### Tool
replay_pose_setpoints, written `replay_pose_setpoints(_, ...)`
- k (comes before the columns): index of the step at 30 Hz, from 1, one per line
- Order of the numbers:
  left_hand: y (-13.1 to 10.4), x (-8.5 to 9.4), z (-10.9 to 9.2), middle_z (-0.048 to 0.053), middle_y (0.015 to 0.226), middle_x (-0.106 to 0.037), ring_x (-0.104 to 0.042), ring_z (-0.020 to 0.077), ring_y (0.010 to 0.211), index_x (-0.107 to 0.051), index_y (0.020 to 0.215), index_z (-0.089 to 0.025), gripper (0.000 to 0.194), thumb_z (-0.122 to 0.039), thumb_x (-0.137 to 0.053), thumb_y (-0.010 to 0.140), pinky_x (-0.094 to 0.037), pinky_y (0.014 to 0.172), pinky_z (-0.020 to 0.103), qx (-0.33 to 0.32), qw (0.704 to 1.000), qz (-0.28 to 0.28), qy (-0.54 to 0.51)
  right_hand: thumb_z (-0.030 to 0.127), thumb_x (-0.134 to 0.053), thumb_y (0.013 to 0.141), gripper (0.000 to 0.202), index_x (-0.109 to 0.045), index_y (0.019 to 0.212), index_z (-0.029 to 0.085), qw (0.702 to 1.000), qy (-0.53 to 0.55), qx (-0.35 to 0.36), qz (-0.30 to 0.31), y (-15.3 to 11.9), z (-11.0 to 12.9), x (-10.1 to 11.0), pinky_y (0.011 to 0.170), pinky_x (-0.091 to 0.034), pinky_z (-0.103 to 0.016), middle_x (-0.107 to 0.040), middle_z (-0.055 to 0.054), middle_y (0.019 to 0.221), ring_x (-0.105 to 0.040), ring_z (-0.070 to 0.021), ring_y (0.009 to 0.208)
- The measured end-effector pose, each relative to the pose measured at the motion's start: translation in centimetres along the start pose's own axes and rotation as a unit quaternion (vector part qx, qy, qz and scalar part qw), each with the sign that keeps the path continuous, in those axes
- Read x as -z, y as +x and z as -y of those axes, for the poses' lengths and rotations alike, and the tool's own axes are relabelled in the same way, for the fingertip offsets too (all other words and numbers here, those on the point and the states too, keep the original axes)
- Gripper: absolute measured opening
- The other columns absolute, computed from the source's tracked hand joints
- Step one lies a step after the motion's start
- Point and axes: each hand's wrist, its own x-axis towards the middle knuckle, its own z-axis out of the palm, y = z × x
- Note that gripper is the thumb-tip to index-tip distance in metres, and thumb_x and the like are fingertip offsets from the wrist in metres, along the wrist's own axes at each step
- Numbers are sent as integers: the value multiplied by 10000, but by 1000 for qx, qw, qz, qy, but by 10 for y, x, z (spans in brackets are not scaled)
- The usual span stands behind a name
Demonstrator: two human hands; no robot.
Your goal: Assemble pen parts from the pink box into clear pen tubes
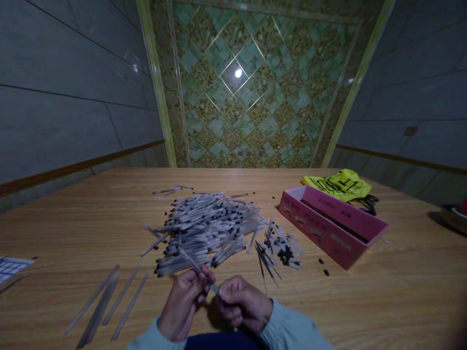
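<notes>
A slim translucent tube (pixel 188 258) slants across both hands above the near edge of the table. My left hand (pixel 184 301) pinches it around the middle. Thumb and fingers of my right hand (pixel 243 300) are closed at its lower end, and they hide that end. Just beyond the hands lies a big heap of similar tubes (pixel 207 223), many with black ends. To its right is a smaller pile of short whitish pieces (pixel 282 243) with black parts. Thin dark sticks (pixel 265 260) lie beside that pile.
Several loose clear strips (pixel 127 291) lie at the left. A pink open box (pixel 328 223) stands at the right, with a yellow bag (pixel 337 184) behind it. Small black bits (pixel 326 272) are scattered near the box. A blue-and-white checked item (pixel 12 267) sits far left.
</notes>
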Motion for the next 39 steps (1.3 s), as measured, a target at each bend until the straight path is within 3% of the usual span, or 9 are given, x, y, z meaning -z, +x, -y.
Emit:
replay_pose_setpoints(3,5,3,6,28,687,-637,-441,54,522,-658,756,-132,366,-420,-778,565,-300,480,186,3,999,-33,20,485,-631,696,407,-523,530,129,963,-225,43,-140,1,0,-1,392,-171,-196,-426,35,431,-302,-43,360)
replay_pose_setpoints(9,13,6,13,-12,545,-540,-321,32,460,-681,756,-95,457,-489,-764,540,-162,407,168,5,994,-96,43,279,-521,775,214,-587,626,140,661,-660,226,-276,-5,2,-12,553,-261,-253,-553,-41,612,-466,-127,598)
replay_pose_setpoints(12,13,5,9,-12,588,-562,-340,35,475,-673,753,-114,441,-451,-798,497,-211,414,162,0,996,-93,-2,431,-557,769,316,-559,634,145,788,-525,177,-270,-2,-2,-16,516,-293,-222,-537,-23,589,-480,-118,560)
replay_pose_setpoints(16,8,2,3,-9,675,-605,-418,56,533,-649,736,-154,378,-383,-820,489,-340,493,182,-22,995,-66,-70,726,-463,703,585,-518,716,144,992,-91,0,-85,4,-6,-20,362,-283,-172,-526,0,557,-453,-81,383)
replay_pose_setpoints(21,6,4,5,-7,646,-610,-426,71,535,-664,739,-156,345,-391,-802,526,-343,509,200,-22,998,-48,-47,506,-650,708,382,-515,690,149,992,122,-28,-19,2,-3,-22,324,-197,-147,-436,69,473,-273,-22,316)
replay_pose_setpoints(26,13,9,13,28,674,-637,-447,89,576,-696,739,-124,410,-452,-789,512,-324,519,204,-16,996,-82,19,507,-601,726,430,-536,531,130,979,-131,47,-146,6,-2,-14,365,-164,-193,-431,35,407,-285,-42,321)
replay_pose_setpoints(33,16,9,26,-65,445,-406,-311,55,463,-692,773,-129,420,-468,-771,537,-191,432,184,-16,994,-106,14,247,-519,752,190,-579,608,140,681,-632,204,-309,-2,-4,-13,542,-211,-262,-527,-26,596,-423,-113,563)
replay_pose_setpoints(35,15,8,23,-47,501,-476,-333,50,473,-681,771,-130,419,-441,-793,515,-205,431,176,-6,995,-100,-9,325,-535,768,249,-557,600,142,732,-580,194,-302,-2,-6,-16,534,-222,-249,-509,-19,583,-421,-111,563)
replay_pose_setpoints(39,9,3,13,-10,677,-597,-380,42,495,-647,756,-150,400,-394,-820,490,-303,475,182,16,995,-53,-79,659,-481,734,512,-501,635,157,964,-196,76,-160,2,-9,-22,427,-239,-199,-458,16,511,-396,-85,425)
